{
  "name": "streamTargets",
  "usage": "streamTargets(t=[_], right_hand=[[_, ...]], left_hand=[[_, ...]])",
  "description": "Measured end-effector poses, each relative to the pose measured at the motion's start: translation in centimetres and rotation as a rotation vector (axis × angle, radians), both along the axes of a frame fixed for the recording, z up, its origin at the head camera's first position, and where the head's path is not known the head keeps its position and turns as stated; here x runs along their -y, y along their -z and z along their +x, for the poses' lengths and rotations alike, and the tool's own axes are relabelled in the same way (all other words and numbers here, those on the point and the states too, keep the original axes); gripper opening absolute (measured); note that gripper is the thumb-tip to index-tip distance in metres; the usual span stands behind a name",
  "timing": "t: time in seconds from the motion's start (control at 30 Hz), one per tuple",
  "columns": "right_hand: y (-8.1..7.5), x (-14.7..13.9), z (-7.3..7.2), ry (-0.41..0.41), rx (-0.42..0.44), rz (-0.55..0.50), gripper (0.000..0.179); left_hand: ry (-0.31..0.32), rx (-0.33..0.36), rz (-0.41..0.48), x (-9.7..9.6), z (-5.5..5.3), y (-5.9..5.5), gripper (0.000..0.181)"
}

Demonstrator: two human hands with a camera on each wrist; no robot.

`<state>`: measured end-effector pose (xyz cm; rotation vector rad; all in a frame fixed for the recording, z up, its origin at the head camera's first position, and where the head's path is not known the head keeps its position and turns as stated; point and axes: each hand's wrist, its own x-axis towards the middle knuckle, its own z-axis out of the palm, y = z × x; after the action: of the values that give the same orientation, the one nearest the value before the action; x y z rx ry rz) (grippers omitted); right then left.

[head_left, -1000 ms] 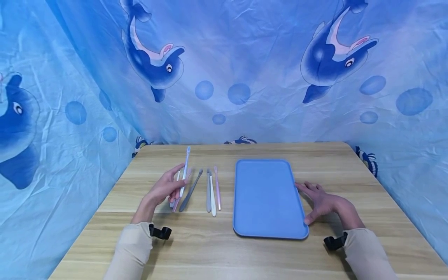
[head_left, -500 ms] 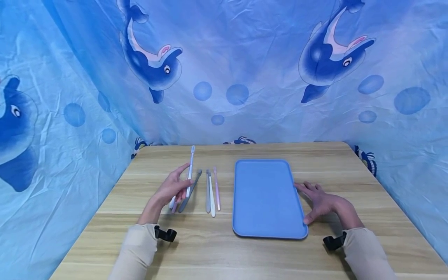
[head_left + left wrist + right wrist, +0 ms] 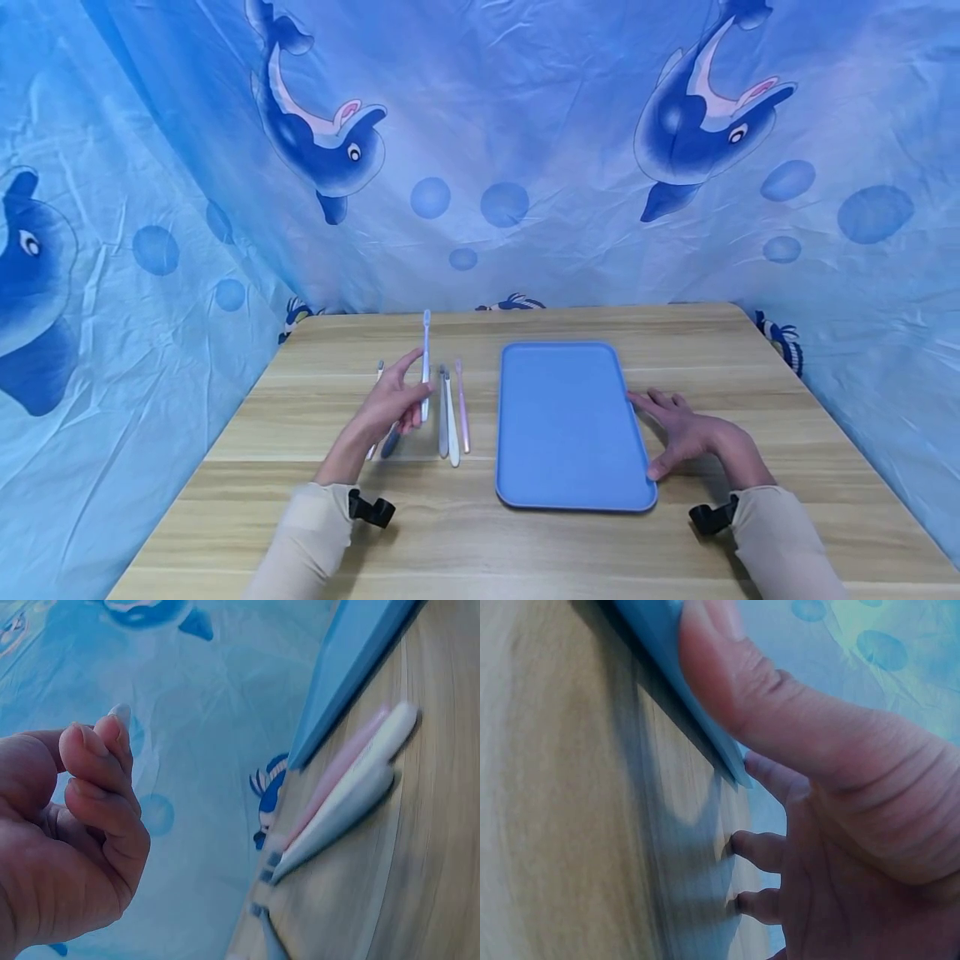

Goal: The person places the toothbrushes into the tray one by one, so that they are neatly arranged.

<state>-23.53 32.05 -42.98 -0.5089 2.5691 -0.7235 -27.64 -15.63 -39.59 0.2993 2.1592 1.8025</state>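
Observation:
My left hand pinches a pale blue toothbrush, head up, above the table. In the left wrist view its fingers are curled and only a small white tip of the brush shows. Just right of this hand lie a grey toothbrush, a white toothbrush and a pink toothbrush, side by side. A dark grey toothbrush is partly hidden beneath the hand. My right hand touches the right edge of a blue tray with thumb and forefinger, its fingers spread.
The wooden table ends at the back against a blue curtain printed with dolphins. More toothbrush parts, such as a dark-bristled head, show left of the left hand.
My left hand has moved right with the pale blue toothbrush, from over the left group of brushes toward the row of three. The right hand stays at the tray's edge.

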Motion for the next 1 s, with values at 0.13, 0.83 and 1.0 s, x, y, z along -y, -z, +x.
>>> streamTargets(t=[0.13,0.83,1.0], right_hand=[[0.0,0.0,0.0,-0.001,0.005,-0.009,0.129],[0.3,-0.3,-0.3,0.007,0.010,0.001,0.130],[0.3,-0.4,-0.2,0.012,0.008,0.003,0.130]], left_hand=[[0.003,0.004,0.017,-1.2,0.2,-0.1,0.078],[0.043,0.015,0.000,-6.4,0.8,0.6,0.078],[0.069,0.029,0.033,-7.8,0.9,0.5,0.078]])
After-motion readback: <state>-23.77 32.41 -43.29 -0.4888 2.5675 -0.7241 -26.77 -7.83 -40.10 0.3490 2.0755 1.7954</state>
